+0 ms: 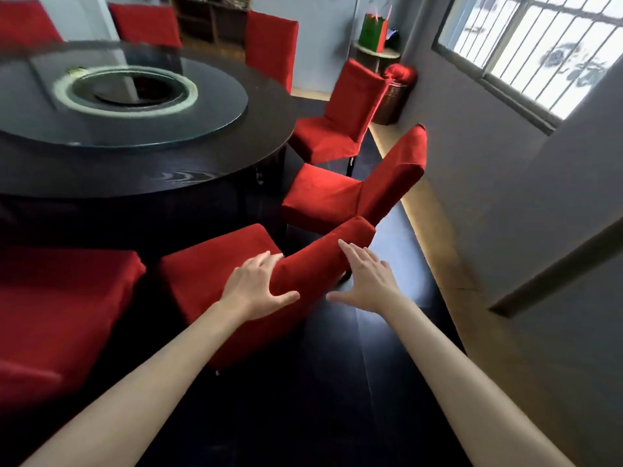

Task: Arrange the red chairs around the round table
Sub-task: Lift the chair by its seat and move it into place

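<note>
Landmark: the round desk (pixel 175 170), dark, with a glass turntable (pixel 135 106) on its top.
Near chair: a red chair (pixel 215 281) just beside the desk's near edge, its seat toward the desk and its backrest toward the camera.
Left hand: the left hand (pixel 256 284) lies on the desk side of that backrest, fingers (pixel 266 259) spread, thumb across the cloth; no closed grip.
Right hand: the right hand (pixel 365 281) sits at the backrest's far side from the desk, fingers (pixel 350 249) spread, fingertips touching the cloth.
Next chair: a second chair (pixel 337 193) just beyond, beside the desk's right edge, its backrest leaning away from the desk.
Third chair: another chair (pixel 337 129) further round the desk, seat tucked toward it.
Far chairs: three chair backs (pixel 269 45) show behind the desk.
Lower left: one more red seat (pixel 57 315) beside the desk's near edge.
Floor: dark floor (pixel 337 382) under the arms.
</note>
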`<state>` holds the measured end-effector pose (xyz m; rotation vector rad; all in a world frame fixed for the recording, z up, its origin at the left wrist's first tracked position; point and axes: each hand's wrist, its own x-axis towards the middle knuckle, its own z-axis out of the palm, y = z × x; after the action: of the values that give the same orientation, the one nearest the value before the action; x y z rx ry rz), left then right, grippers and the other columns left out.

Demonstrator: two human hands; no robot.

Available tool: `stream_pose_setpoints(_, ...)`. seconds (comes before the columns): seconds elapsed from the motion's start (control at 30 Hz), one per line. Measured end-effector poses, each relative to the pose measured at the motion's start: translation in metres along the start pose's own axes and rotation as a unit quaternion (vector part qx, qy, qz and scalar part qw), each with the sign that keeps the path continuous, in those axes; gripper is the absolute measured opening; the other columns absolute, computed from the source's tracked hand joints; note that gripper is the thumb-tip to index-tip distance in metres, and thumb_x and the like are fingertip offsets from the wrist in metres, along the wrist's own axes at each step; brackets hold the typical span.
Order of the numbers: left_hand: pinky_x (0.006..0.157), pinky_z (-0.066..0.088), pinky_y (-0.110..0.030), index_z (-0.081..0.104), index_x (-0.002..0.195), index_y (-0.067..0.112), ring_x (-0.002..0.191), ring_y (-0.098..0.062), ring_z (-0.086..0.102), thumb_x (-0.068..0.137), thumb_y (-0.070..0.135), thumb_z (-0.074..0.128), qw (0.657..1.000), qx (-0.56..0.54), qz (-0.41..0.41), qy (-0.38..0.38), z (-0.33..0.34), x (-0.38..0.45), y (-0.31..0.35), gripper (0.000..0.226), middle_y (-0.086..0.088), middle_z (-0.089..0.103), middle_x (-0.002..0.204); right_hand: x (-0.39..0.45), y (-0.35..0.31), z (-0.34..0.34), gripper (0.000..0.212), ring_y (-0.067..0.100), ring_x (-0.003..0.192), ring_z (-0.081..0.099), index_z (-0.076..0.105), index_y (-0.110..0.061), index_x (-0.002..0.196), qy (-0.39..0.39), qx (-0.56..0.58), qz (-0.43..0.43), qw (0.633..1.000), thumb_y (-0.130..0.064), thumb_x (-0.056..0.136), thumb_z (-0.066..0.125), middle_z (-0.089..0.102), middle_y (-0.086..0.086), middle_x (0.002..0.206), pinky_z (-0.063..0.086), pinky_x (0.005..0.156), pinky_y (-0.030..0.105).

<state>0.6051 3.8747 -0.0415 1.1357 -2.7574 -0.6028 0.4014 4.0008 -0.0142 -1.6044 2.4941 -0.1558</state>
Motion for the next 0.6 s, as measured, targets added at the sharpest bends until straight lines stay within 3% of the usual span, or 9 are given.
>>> stream_pose_setpoints(0.2,0.116,0.021,-0.043,0.019,0.152,0.026,0.146,-0.023,0.02,0.077,0.077,0.051,0.994,0.04,-0.099,0.011,0.02,-0.004,0.013,0.096,-0.005,0.021,0.159,0.036,0.013,0.005,0.116,0.028,0.148,0.011,0.003,-0.033,0.154,-0.043,-0.049,-0.095,0.993,-0.068,0.067,0.07,0.013,0.002,0.162,0.017,0.115,0.055)
stream_pose_setpoints(0.6,0.118,0.016,-0.045,0.02,0.152,0.026,0.146,-0.023,0.019,0.076,0.083,0.037,0.98,0.09,-0.171,0.05,0.034,0.019,0.013,0.096,-0.004,0.024,0.158,0.106,0.032,0.004,0.116,0.028,0.149,0.007,0.001,-0.033,0.155,-0.079,-0.131,-0.185,0.971,-0.079,0.067,0.06,0.013,0.004,0.162,0.011,0.116,0.055)
